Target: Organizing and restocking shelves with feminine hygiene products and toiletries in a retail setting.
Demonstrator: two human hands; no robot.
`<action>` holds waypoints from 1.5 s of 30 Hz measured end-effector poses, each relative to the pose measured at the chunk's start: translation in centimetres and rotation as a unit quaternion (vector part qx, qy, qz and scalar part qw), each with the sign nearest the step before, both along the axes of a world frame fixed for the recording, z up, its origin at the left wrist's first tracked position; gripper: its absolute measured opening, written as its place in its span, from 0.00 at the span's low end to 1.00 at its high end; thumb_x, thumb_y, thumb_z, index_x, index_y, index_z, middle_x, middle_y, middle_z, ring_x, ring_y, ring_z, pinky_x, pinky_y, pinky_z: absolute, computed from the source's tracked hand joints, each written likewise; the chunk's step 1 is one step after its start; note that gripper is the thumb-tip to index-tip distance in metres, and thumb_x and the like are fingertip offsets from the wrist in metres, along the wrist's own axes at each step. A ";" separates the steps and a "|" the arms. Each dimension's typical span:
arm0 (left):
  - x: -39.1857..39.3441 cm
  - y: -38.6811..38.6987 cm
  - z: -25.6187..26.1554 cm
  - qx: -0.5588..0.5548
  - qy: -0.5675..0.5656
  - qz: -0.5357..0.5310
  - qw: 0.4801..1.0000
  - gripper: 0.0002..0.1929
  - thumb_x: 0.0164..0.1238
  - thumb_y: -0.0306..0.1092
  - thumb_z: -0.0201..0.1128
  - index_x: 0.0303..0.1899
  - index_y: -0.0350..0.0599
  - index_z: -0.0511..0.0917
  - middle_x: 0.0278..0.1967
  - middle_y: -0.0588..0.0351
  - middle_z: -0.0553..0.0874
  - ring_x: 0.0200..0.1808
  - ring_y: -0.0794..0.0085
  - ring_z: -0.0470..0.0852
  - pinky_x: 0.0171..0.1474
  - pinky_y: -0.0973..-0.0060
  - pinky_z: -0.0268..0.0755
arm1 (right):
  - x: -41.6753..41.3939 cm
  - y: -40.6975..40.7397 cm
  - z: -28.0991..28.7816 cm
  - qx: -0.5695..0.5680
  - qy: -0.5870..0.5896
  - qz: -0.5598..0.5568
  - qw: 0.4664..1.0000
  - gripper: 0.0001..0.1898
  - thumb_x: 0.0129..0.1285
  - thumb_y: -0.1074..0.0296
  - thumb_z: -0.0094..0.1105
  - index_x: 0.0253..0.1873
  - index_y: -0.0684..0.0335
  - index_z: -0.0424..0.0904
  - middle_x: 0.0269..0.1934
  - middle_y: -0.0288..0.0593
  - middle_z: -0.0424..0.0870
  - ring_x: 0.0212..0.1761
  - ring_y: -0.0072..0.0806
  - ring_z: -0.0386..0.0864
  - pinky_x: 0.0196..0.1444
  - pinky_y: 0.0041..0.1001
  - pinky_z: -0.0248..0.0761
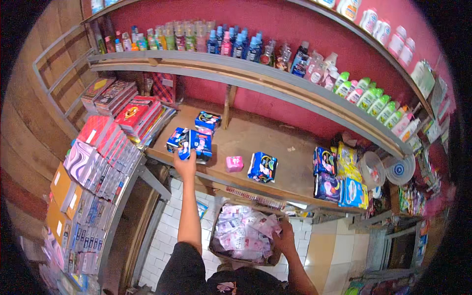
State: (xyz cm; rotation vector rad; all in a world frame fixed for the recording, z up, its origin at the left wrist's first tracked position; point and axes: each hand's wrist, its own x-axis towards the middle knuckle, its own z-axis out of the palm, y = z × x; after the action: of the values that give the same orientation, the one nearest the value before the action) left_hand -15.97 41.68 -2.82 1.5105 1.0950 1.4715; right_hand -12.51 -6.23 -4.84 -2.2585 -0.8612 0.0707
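My left hand point(185, 165) grips a blue packet point(184, 147) on the left part of the wooden shelf, against another blue packet point(201, 143). Behind them a further blue packet point(207, 120) lies on a pink one. To the right a small pink box point(234, 163) and a blue packet with a dark front point(262, 167) rest on the wood. Below the shelf edge, my right hand point(284, 236) is at the right side of an open box point(241, 261) full of pink-and-white plastic packets point(243, 230). Its fingers hold one such packet point(268, 225) at the corner.
Stacked books point(138, 114) and boxed goods point(92, 166) line the left. More blue and yellow packets point(326, 162) and clear plastic tubs point(372, 169) stand at the shelf's right end. An upper shelf point(221, 70) with many bottles runs above. White tiled floor point(166, 228) shows below.
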 end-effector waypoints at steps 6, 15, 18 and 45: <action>-2.9 -16.6 0.3 -0.093 0.029 -0.254 0.962 0.24 0.53 0.38 0.74 0.48 0.35 0.78 0.41 0.49 0.84 0.43 0.67 0.80 0.50 0.69 0.73 | 0.7 6.2 5.7 -0.032 0.012 0.020 0.999 0.47 0.46 0.58 0.78 0.68 0.67 0.60 0.65 0.62 0.66 0.70 0.54 0.61 0.73 0.45 0.52; -3.0 -27.2 -5.0 -0.188 0.032 -0.457 0.869 0.22 0.62 0.37 0.69 0.52 0.31 0.76 0.44 0.50 0.83 0.47 0.71 0.80 0.52 0.74 0.71 | 1.1 3.4 2.7 0.278 0.418 -0.038 0.864 0.39 0.53 0.68 0.76 0.67 0.63 0.61 0.57 0.44 0.77 0.57 0.31 0.76 0.59 0.31 0.72; -1.0 -27.7 -0.7 -0.256 0.043 -0.553 0.792 0.24 0.66 0.44 0.65 0.55 0.33 0.76 0.48 0.51 0.84 0.50 0.69 0.80 0.55 0.71 0.70 | 2.3 0.1 1.8 0.350 0.448 -0.088 0.818 0.36 0.55 0.69 0.74 0.66 0.63 0.63 0.57 0.44 0.77 0.57 0.33 0.76 0.61 0.33 0.71; 22.8 -30.6 -1.2 0.040 0.265 -0.072 0.961 0.55 0.37 0.48 0.78 0.66 0.24 0.59 0.59 0.27 0.73 0.63 0.44 0.73 0.67 0.59 0.62 | 27.7 -20.4 5.1 0.392 0.261 -0.113 0.875 0.41 0.54 0.68 0.74 0.68 0.68 0.57 0.56 0.49 0.75 0.59 0.31 0.74 0.60 0.32 0.70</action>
State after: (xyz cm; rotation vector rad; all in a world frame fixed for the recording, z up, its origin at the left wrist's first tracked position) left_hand 6.84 11.06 -3.97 2.0664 1.2012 1.0435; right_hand 15.18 -26.64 0.26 -1.4376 -0.2438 0.1778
